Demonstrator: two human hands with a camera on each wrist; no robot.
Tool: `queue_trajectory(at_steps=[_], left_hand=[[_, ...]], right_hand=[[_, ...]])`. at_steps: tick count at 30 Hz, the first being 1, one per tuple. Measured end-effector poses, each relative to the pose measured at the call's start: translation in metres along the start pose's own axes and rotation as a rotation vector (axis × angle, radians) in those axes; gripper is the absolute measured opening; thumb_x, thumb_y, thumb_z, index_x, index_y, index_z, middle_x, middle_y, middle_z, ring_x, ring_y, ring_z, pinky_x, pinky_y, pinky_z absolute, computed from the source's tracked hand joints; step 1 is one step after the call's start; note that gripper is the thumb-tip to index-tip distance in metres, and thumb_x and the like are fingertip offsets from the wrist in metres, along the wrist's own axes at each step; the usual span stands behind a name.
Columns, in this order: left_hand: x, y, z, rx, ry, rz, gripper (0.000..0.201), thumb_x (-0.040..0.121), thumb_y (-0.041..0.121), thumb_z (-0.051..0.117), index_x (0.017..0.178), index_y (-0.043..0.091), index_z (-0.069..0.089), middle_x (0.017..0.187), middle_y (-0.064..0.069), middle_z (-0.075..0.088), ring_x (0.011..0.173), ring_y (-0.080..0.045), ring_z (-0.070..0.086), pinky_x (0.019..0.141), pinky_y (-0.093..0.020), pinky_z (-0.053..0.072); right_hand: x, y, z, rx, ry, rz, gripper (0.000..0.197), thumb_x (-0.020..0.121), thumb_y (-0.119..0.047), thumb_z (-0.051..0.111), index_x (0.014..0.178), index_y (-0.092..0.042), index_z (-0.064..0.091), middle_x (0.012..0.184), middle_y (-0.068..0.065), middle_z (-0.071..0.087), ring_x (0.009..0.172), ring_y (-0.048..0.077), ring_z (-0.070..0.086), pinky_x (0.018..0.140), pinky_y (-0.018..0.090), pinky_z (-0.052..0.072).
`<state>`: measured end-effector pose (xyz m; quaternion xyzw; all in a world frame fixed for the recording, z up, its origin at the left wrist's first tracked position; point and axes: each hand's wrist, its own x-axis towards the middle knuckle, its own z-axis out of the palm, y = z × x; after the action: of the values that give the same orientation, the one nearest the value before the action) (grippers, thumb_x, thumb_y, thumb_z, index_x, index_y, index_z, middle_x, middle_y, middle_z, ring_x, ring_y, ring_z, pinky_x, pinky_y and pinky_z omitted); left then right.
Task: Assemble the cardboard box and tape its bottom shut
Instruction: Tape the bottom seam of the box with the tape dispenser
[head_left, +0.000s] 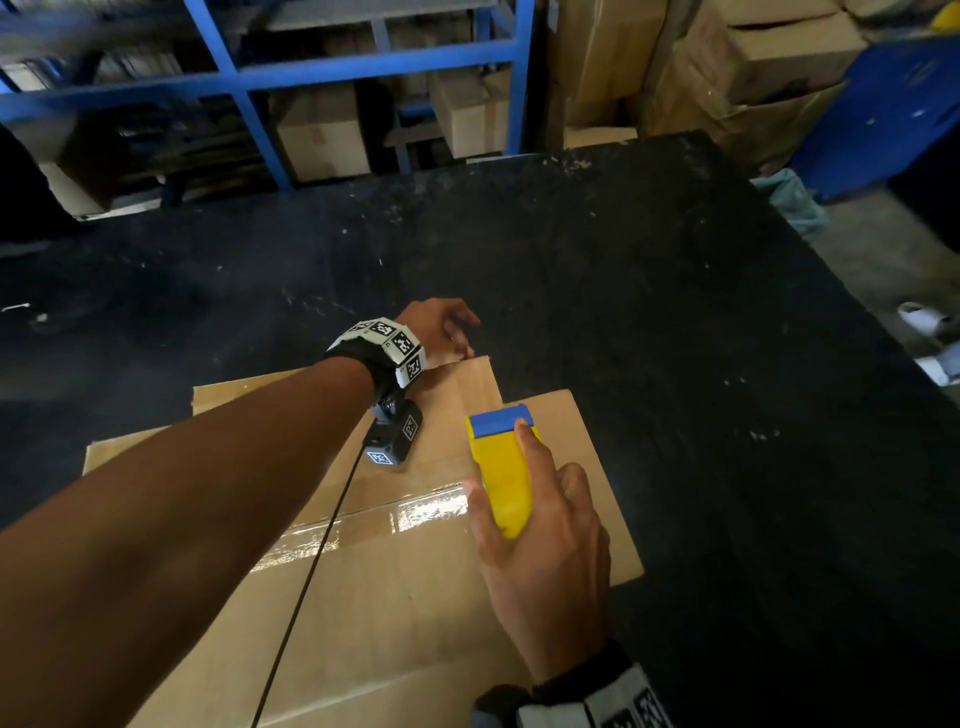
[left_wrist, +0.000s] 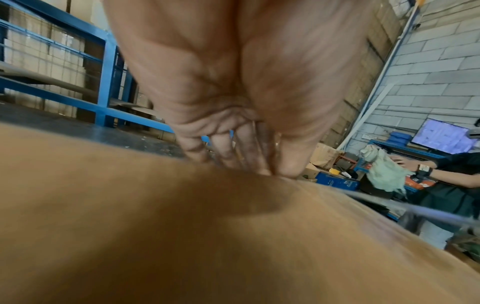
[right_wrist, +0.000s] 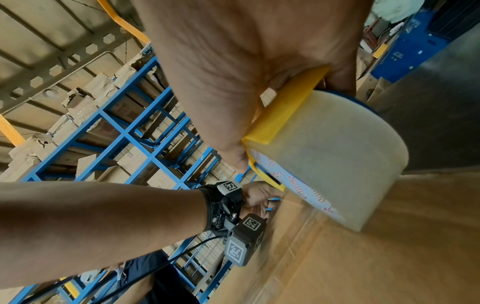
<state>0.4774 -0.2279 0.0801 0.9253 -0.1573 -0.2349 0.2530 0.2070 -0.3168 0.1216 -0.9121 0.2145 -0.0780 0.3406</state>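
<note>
A brown cardboard box (head_left: 395, 597) lies on the black table with its bottom flaps folded shut and facing up. A shiny clear tape strip (head_left: 415, 512) runs along the seam from the near left. My right hand (head_left: 496, 459) grips a yellow and blue tape dispenser (head_left: 506, 504) over the box's right part, index finger along its top. The right wrist view shows its clear tape roll (right_wrist: 337, 164) just above the cardboard (right_wrist: 389, 246). My left hand (head_left: 457, 338) reaches across to the box's far edge, where its fingertips (left_wrist: 246, 162) press on the cardboard (left_wrist: 182, 236).
The black table (head_left: 623, 286) stretches far beyond and to the right of the box. Blue racks (head_left: 363, 62) with cartons stand behind it, stacked boxes (head_left: 753, 62) at back right. A wrist cable (head_left: 311, 561) crosses the box. Another person (left_wrist: 454, 174) handles a cloth nearby.
</note>
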Motion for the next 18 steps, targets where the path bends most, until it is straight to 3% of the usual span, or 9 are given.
queue_trajectory(at_steps=[3,7,10,12,15,16,18], left_hand=[[-0.008,0.001,0.000,0.008,-0.024,0.023,0.025,0.096,0.017,0.064,0.114,0.030,0.074,0.108,0.005,0.077,0.105,-0.013,0.071,0.099,-0.032,0.053],[-0.029,-0.001,-0.004,0.050,-0.040,0.005,0.035,0.099,0.024,0.061,0.134,0.029,0.062,0.127,0.002,0.071,0.118,-0.019,0.066,0.105,-0.035,0.049],[-0.072,-0.004,-0.001,0.080,0.112,0.100,0.046,0.093,0.019,0.066,0.138,0.022,0.056,0.134,-0.006,0.062,0.125,-0.025,0.059,0.108,-0.040,0.046],[-0.116,-0.006,0.011,0.113,0.185,0.190,0.055,0.087,0.026,0.069,0.139,0.019,0.054,0.138,-0.009,0.056,0.127,-0.029,0.054,0.108,-0.044,0.045],[-0.185,-0.011,0.040,0.258,0.114,0.269,0.093,0.073,0.063,0.064,0.150,0.017,0.041,0.156,-0.011,0.039,0.142,-0.032,0.041,0.111,-0.051,0.043],[-0.205,-0.013,0.051,0.330,0.025,0.247,0.112,0.067,0.077,0.061,0.157,0.018,0.030,0.165,-0.011,0.025,0.151,-0.032,0.028,0.118,-0.052,0.036],[-0.234,-0.017,0.071,0.461,-0.169,0.183,0.144,0.054,0.092,0.061,0.163,0.020,0.000,0.172,-0.007,-0.012,0.158,-0.030,-0.008,0.128,-0.052,0.009]], right_hand=[[0.000,0.000,-0.003,-0.007,-0.023,0.011,0.071,0.085,-0.074,0.038,0.149,-0.042,0.032,0.093,-0.006,0.041,0.074,0.012,0.053,0.063,0.034,0.051],[0.000,-0.004,-0.009,-0.030,-0.089,0.029,0.070,0.088,-0.071,0.043,0.150,-0.045,0.026,0.099,-0.004,0.043,0.083,0.016,0.056,0.072,0.037,0.052],[0.002,-0.007,-0.012,-0.057,-0.134,0.043,0.070,0.090,-0.067,0.047,0.151,-0.045,0.023,0.104,-0.002,0.044,0.092,0.018,0.055,0.074,0.033,0.042],[0.002,-0.008,-0.014,-0.063,-0.146,0.047,0.070,0.090,-0.066,0.048,0.152,-0.044,0.022,0.106,-0.001,0.045,0.093,0.020,0.054,0.073,0.033,0.037],[0.000,-0.009,-0.015,-0.043,-0.139,0.038,0.069,0.091,-0.063,0.051,0.151,-0.041,0.027,0.106,0.002,0.047,0.095,0.025,0.057,0.073,0.035,0.037],[0.000,-0.009,-0.014,-0.042,-0.135,0.035,0.068,0.091,-0.062,0.052,0.151,-0.039,0.029,0.107,0.003,0.048,0.097,0.028,0.057,0.073,0.035,0.036],[0.000,-0.009,-0.012,-0.047,-0.125,0.029,0.067,0.091,-0.060,0.053,0.150,-0.038,0.032,0.109,0.005,0.050,0.100,0.030,0.058,0.074,0.036,0.037]])
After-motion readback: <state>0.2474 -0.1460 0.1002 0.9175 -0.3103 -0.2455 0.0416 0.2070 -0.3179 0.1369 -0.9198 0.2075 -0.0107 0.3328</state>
